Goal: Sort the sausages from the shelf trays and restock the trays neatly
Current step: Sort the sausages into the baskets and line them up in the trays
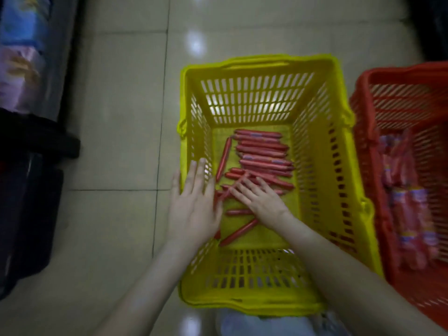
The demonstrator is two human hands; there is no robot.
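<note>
A yellow slatted basket [322, 146] stands on the floor with several thin red sausages [263, 154] lying on its bottom, most stacked crosswise at the far end, a few loose near the middle. My right hand [257, 197] reaches down inside, its fingers spread flat over the loose sausages. My left hand [194, 204] hovers over the basket's left wall with straight fingers, holding nothing. A red basket [371, 132] to the right holds packs of red sausages [409, 214].
The baskets sit on pale floor tiles [116, 117]. A dark shelf unit with blurred packaged goods [21, 57] runs along the left edge. Dark containers [26, 202] stand at the lower left. My knee in light cloth [266, 323] shows below the yellow basket.
</note>
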